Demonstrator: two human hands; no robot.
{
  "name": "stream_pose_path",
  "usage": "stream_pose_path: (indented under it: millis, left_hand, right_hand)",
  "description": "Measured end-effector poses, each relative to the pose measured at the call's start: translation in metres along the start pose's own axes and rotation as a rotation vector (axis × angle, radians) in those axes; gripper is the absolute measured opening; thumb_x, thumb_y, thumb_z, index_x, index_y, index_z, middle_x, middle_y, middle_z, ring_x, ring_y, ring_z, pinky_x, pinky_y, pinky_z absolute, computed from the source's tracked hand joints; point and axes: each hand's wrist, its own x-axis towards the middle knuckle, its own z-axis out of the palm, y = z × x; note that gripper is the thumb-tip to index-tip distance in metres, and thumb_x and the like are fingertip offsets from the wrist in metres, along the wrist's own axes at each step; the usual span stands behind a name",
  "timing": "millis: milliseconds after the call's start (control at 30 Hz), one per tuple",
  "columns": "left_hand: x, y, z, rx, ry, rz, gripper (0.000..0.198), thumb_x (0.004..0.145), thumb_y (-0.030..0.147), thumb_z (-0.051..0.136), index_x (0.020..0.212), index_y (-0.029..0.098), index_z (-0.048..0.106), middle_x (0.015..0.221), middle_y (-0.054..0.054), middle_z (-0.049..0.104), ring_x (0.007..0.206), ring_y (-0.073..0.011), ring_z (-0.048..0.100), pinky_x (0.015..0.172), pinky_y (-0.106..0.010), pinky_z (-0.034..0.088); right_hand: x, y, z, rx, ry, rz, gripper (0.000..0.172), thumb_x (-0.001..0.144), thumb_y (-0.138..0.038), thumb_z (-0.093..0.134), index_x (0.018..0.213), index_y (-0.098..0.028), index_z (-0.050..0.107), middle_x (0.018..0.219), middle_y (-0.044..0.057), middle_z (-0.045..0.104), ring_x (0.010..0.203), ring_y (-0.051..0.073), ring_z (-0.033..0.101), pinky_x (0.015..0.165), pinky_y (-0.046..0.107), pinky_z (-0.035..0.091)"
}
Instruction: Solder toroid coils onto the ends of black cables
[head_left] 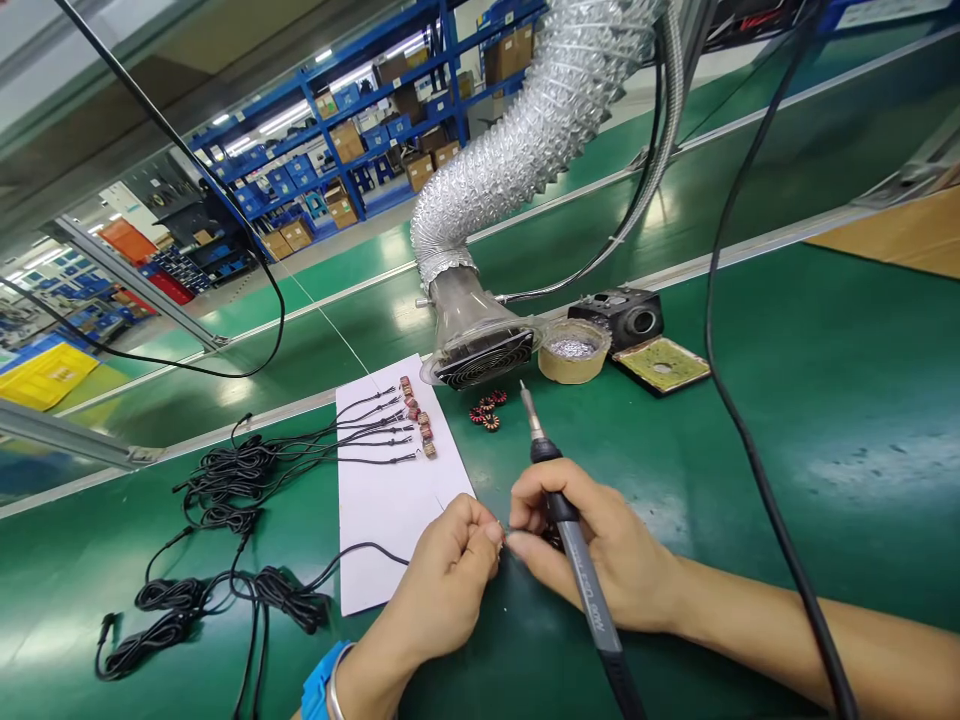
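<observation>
Low in the centre of the frame, the 2 hands meet over the green tabletop (pixel 750 400). The right hand (pixel 630 570) is wrapped around the soldering iron (pixel 589 590), tip pointing up toward the fume hood (pixel 480 350). The left hand (pixel 446 570) pinches a small part (pixel 504 537), too tiny to identify, its fingertips touching the right hand's. Just left lies the white sheet (pixel 390 500) carrying a row of wired coils (pixel 416 420). A few loose coils (pixel 486 410) sit near the hood.

Green bench (pixel 787 400), white sheet (pixel 382 510), blk cable coils (pixel 225 480), toroid cores (pixel 486 410), sponge tray (pixel 661 365)
</observation>
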Motion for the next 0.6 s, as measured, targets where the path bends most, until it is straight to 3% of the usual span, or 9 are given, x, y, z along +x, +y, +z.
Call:
stream_pose_path:
  millis: [400,600]
  left_hand:
    - [0.000,0.004,-0.002,-0.069,-0.128,-0.021,0.037,0.093,0.053,0.047,0.081,0.018,0.041,0.063,0.007,0.032,0.056,-0.0090,0.025,0.051,-0.023,0.021]
    - [-0.001,0.005,-0.002,0.293,-0.063,-0.026,0.026,0.098,0.042,0.039,0.086,0.019,0.046,0.071,0.003,0.046,0.063,-0.0118,0.038,0.058,-0.024,0.031]
  right_hand:
    - [-0.001,0.007,-0.002,-0.073,-0.092,-0.211,0.023,0.087,-0.006,0.047,0.104,-0.022,0.047,0.085,0.002,0.060,0.071,0.011,0.058,0.064,0.022,0.050]
    - [0.001,0.006,-0.005,-0.079,-0.106,-0.295,0.027,0.082,-0.009,0.056,0.104,-0.020,0.048,0.083,0.001,0.060,0.071,0.013,0.056,0.067,0.026,0.049]
